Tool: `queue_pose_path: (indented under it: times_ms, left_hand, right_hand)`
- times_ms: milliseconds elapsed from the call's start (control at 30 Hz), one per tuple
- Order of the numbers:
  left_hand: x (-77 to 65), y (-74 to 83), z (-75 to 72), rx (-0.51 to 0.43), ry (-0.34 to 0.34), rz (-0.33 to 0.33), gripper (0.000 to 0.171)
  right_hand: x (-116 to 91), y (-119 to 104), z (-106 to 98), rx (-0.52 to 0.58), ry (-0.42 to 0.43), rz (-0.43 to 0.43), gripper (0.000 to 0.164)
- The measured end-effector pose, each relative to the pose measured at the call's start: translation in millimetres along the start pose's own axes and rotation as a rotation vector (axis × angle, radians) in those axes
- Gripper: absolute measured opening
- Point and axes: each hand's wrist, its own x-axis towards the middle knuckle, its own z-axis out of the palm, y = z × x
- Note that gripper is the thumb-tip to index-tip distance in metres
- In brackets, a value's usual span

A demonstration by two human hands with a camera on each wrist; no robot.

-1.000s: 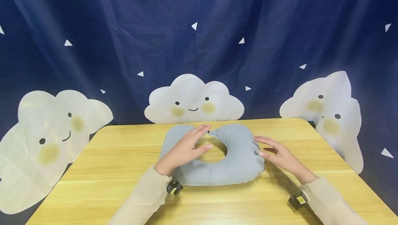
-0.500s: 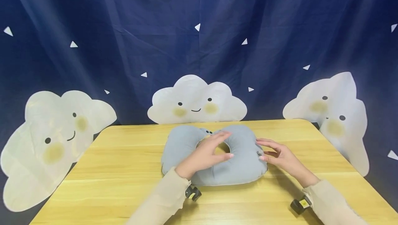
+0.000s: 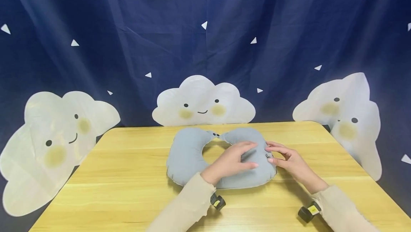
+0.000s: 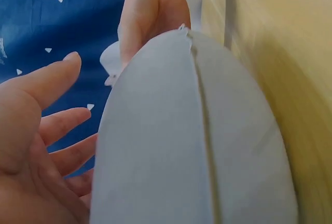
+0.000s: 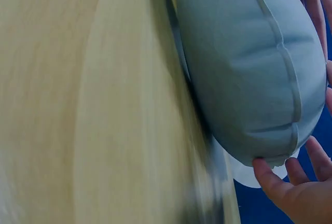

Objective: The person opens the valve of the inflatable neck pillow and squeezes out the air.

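Lying flat on the pale wooden bench, the grey neck pillow sits close in front of the person, its gap turned to the far side. That placing probably keeps its fat right side within easy reach of both hands. The left hand is open over that side, thumb spread from straight fingers and nothing gripped. The right hand has loose, parted fingers at the pillow's right end, at least one fingertip touching the cloth; it seems set there to steady the pillow, or to be near the small valve on the upper face.

Between thumb and fingers, that valve is too small to make out, and whether its cap is closed cannot be told. Two dark dots by the gap look like fasteners, though whether they join the ends is unclear. The left hand and its sleeve hide part of the ring and near edge. In the left wrist view the pillow's bulk covers some fingertips, so contact there is uncertain; the right wrist view cuts off the left hand and blurs the bench edge.
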Motion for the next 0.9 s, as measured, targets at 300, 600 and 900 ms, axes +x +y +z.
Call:
queue_pose_path:
  times_ms: [300, 600, 900]
  left_hand:
    - [14.7, 9.6, 17.9, 0.096, 0.057, -0.023, 0.048]
    - [19.8, 7.8, 29.2, 0.059, 0.143, -0.06, 0.037]
    - [23.9, 4.8, 33.9, 0.013, 0.114, -0.064, 0.042]
  right_hand:
    - [-2, 4, 5, 0.202, 0.003, -0.022, 0.025]
    - [-5, 7, 9, 0.381, -0.019, -0.091, 0.031]
    - [-3, 9, 16, 0.334, 0.014, -0.084, 0.027]
